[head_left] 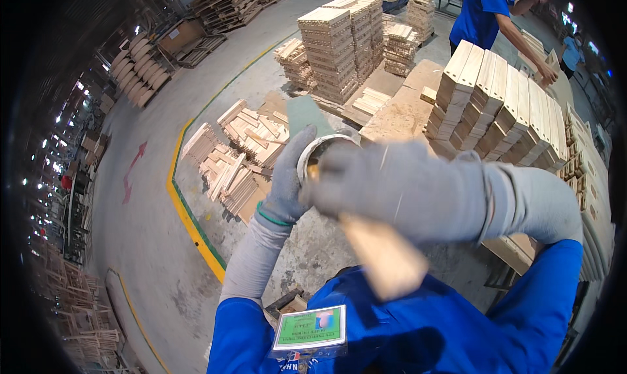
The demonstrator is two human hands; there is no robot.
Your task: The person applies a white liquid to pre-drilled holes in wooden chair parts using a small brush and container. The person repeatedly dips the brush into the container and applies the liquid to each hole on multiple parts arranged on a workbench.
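My left hand (287, 178), in a grey glove with a green cuff edge, is closed around the side of a round container with a white rim (304, 160). Its inside looks dark and is mostly covered by my right hand (366, 178). That hand, also gloved in grey, is smeared by motion and appears closed, its fingertips at the container's mouth. From under it a blurred, pale flat piece of wood (385, 260) sticks out toward my chest. A small yellow spot shows between the hands; I cannot make it out. Beyond my left fingers lies a grey-green sheet-like patch (305, 114).
Loose wooden strips (245, 148) lie in piles on the floor ahead. Tall stacks of wooden pieces (326, 47) stand behind them. To the right, drilled boards (496, 99) are stacked beside a worktable (401, 109). A person in blue (483, 15) reaches toward them. A yellow-green line (189, 224) crosses the floor.
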